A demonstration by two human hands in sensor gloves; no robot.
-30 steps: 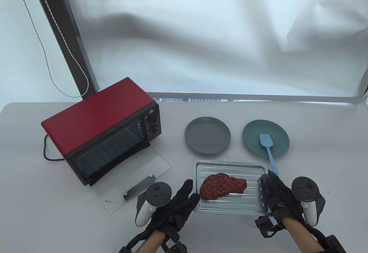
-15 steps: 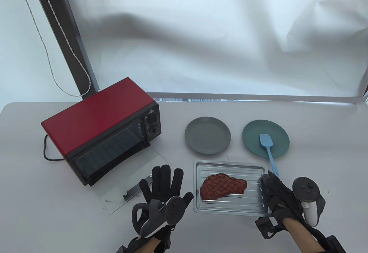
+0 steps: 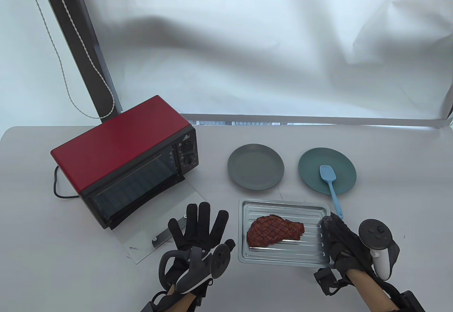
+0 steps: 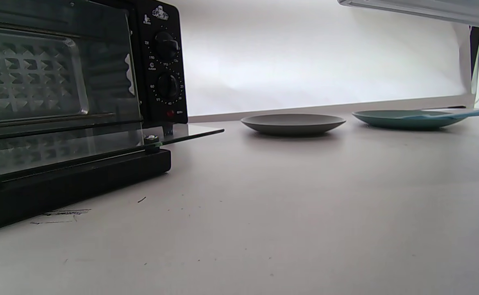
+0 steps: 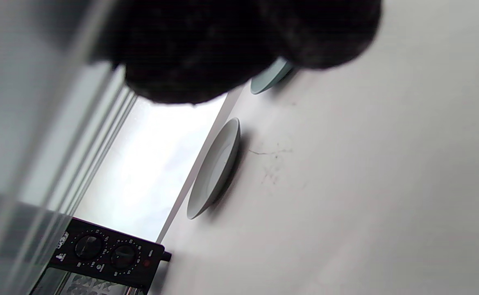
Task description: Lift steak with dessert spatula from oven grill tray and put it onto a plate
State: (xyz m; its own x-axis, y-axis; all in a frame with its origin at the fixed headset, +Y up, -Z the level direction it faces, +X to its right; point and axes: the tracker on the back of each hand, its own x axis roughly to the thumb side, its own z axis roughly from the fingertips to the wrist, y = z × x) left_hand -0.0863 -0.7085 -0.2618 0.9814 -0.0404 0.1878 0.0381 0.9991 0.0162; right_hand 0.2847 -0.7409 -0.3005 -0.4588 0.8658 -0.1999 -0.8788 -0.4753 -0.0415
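Note:
The brown grilled steak [image 3: 274,230] lies on the metal oven grill tray [image 3: 283,204] near the table's front edge. My right hand [image 3: 331,232] grips the tray's right rim, and its dark fingers [image 5: 223,41] fill the top of the right wrist view. My left hand [image 3: 208,225] is flat with fingers spread, just left of the tray and not touching it. The blue dessert spatula [image 3: 331,181] rests with its head on the teal plate [image 3: 311,170] and its handle pointing toward my right hand. A bare grey plate [image 3: 256,166] sits behind the tray.
The red toaster oven [image 3: 124,156] stands at the left with its glass door [image 3: 159,220] folded down onto the table, close to my left hand. In the left wrist view the oven [image 4: 59,102], grey plate [image 4: 292,123] and teal plate [image 4: 403,119] show across bare table.
My left hand let go of the tray's left rim, moved left and spread flat by the oven door. The right hand, tray and steak stayed put.

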